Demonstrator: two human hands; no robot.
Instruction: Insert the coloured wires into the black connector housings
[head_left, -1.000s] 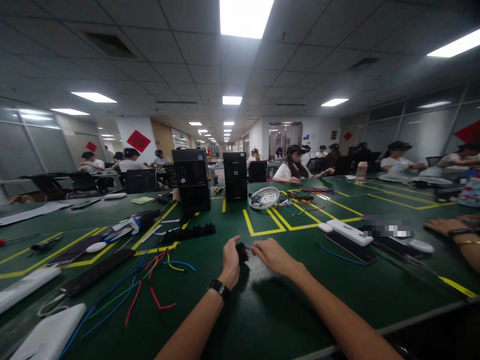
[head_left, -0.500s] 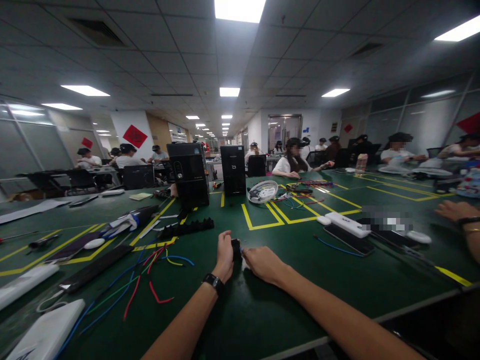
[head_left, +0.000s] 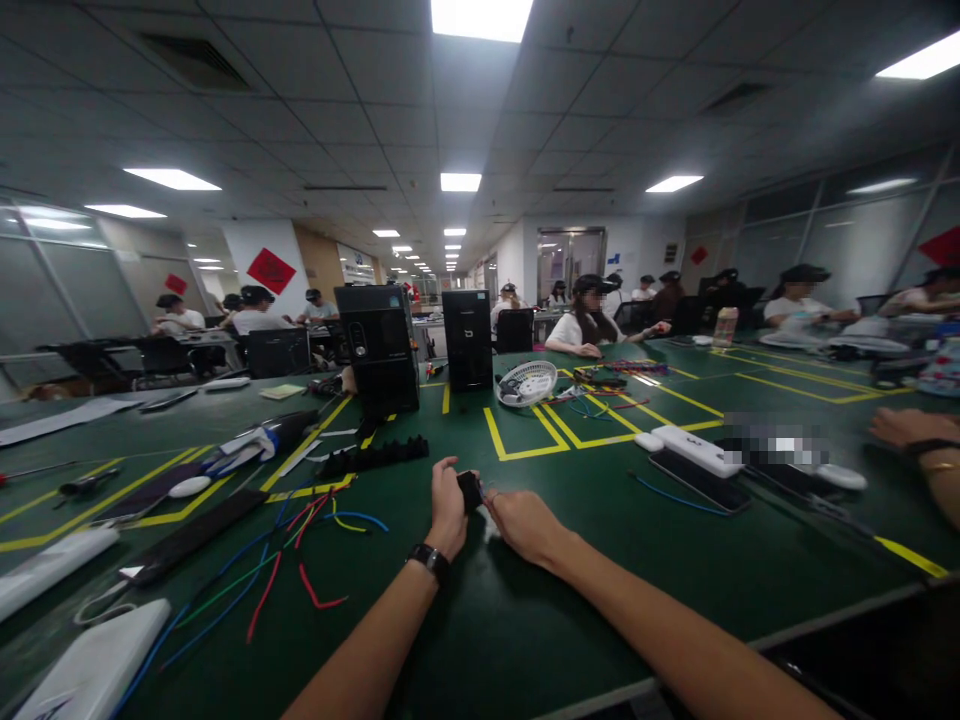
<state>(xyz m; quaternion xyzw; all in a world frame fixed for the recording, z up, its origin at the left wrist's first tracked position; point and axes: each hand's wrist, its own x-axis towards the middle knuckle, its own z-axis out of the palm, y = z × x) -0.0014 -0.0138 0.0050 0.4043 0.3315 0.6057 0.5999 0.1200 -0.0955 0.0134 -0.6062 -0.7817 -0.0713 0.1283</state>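
Note:
Above the green table (head_left: 570, 620), my left hand (head_left: 448, 508) is closed around a small black block (head_left: 470, 490). My right hand (head_left: 525, 525) is pinched at the block's right side. A thin, bluish, wire-like piece (head_left: 485, 495) shows at its fingertips, mostly hidden by them. Left of my hands lie several loose wires, among them a red wire (head_left: 319, 592) and a blue wire (head_left: 360, 517). Just behind them rests a black toothed strip (head_left: 379, 455).
Two black computer-tower-like boxes (head_left: 379, 350) stand at the back, beside a white basket-like cover (head_left: 527, 384). A white power bank (head_left: 697, 450) and dark phone (head_left: 699, 480) lie right. Another person's hand (head_left: 904, 427) rests at the right edge. White devices (head_left: 112, 660) lie front left.
Both hands have shifted slightly left with the black block, which has turned a little in my left hand. The view has also moved a little. My right fingertips stay at the block's side.

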